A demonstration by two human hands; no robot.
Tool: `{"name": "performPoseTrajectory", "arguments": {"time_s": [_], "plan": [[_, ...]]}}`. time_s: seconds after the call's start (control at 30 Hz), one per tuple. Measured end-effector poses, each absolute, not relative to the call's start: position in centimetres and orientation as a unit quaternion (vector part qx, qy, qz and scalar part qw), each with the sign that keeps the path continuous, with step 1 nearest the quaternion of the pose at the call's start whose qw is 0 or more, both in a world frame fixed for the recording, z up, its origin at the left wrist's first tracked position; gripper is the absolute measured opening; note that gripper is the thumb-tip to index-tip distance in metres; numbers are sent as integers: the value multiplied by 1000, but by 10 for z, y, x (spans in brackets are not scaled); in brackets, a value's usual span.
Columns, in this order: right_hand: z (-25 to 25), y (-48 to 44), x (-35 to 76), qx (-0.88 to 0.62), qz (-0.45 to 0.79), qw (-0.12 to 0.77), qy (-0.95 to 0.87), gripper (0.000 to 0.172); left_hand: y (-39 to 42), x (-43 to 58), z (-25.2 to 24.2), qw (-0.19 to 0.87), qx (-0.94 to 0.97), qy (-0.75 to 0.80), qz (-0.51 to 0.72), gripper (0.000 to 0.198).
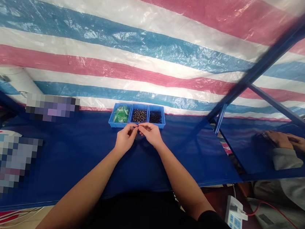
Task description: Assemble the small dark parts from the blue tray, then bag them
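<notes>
A striped plastic sheet (113,68) fills the upper part of the frame, above a blue table (143,168) that spans the middle. The person's two bare forearms slant inward from the bottom of the frame, the left one from lower left and the right one from lower right, and narrow toward the centre.

There the left hand (125,138) and the right hand (151,134) come together, fingertips meeting. In each, the thumb and forefinger are drawn closed in a pinch and the other fingers curl in; whatever may sit between the tips is too small to make out. The backs of both hands face up, wrists nearly straight.

Just beyond them, at the frame's centre, stand three blue trays (117,125) side by side. The left one holds green pieces (121,114), the middle one brownish, shiny bits (139,115), and the right one thin black bits (155,117).
</notes>
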State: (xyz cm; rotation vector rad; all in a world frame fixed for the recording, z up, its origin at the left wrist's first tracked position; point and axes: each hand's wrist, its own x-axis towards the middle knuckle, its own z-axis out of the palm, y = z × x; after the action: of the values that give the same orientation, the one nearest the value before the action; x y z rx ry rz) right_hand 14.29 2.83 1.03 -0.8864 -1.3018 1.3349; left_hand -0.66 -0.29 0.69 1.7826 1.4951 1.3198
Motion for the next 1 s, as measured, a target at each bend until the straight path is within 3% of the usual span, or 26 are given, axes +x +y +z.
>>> {"name": "performPoseTrajectory", "arguments": {"time_s": [1.0], "plan": [[12, 28, 143, -361, 548, 512, -554, 34, -2, -7, 6, 238, 648, 538, 484, 25]]}}
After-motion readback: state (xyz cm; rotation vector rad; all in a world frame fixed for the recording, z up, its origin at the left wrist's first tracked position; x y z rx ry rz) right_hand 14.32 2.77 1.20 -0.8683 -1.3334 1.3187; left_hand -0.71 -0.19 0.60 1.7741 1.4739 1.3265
